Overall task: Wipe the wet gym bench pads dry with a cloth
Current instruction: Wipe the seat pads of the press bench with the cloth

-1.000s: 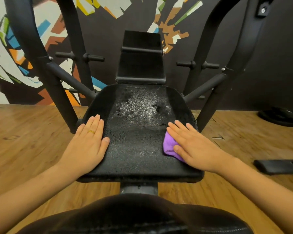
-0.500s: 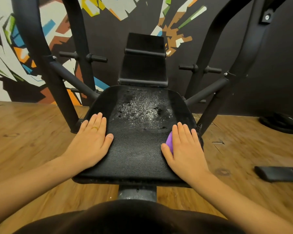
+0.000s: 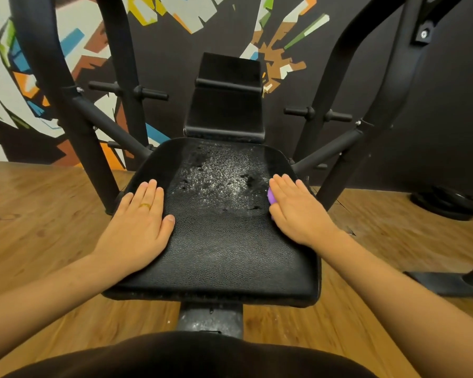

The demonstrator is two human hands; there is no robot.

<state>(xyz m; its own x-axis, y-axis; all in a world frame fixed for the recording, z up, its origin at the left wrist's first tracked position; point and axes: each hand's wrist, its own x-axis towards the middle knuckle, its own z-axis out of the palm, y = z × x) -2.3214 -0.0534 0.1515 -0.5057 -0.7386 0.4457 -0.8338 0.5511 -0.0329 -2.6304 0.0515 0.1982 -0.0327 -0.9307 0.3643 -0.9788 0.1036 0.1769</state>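
Both hands lie flat with straight fingers on the seat pad (image 3: 230, 257). The right hand (image 3: 298, 211), right of centre in the frame, presses the purple cloth (image 3: 271, 197) down under its palm. Only a sliver of cloth shows at the thumb side, touching the right rim of the wet patch (image 3: 219, 178). The left hand (image 3: 139, 227), wearing a ring (image 3: 145, 205), rests open on the pad's left edge and appears to steady it.

A second ago the right hand sat lower on the pad, its fingers angled toward the upper left and a broad fold of cloth showing beneath them. Since then it has turned to point straight ahead and slid up the pad's right side, so its fingertips are now level with the droplets. The left hand has kept its place.

The patch of droplets across the upper middle of the pad looks the same as before, while the nearer half of the pad has no droplets. I judge that the cloth has only reached the water's margin, so a sweep toward the centre is what drying it calls for.

Further out, the back pad (image 3: 227, 105) stands upright at upper centre, and I cannot tell whether it is wet. Weight plates (image 3: 448, 203) lie on the wooden floor (image 3: 38, 214) at the right.
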